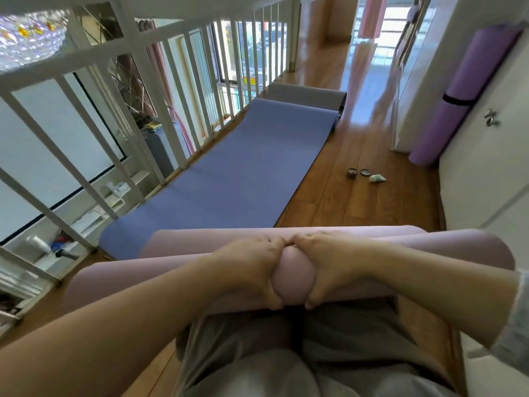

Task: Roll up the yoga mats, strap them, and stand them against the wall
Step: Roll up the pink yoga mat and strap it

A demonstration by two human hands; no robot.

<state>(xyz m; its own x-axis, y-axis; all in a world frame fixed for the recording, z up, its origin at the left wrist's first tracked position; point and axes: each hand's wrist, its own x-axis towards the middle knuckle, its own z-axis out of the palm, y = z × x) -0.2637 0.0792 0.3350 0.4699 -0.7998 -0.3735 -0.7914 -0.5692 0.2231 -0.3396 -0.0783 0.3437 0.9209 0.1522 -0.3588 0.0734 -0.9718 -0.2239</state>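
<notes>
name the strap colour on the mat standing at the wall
Black strap on purple rolled mat, head view.

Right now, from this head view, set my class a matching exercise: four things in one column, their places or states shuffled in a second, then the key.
Things
1. pale pink foam yoga mat
2. blue foam yoga mat
3. purple foam yoga mat
4. small round metal tins

Places or states
A. rolled, strapped, standing against the wall
B. on bare floorboards next to a tube
C. spread flat beside the white railing
D. gripped by the left hand and right hand

Pairs: 1-D, 2-C, 3-A, 4-B
</notes>
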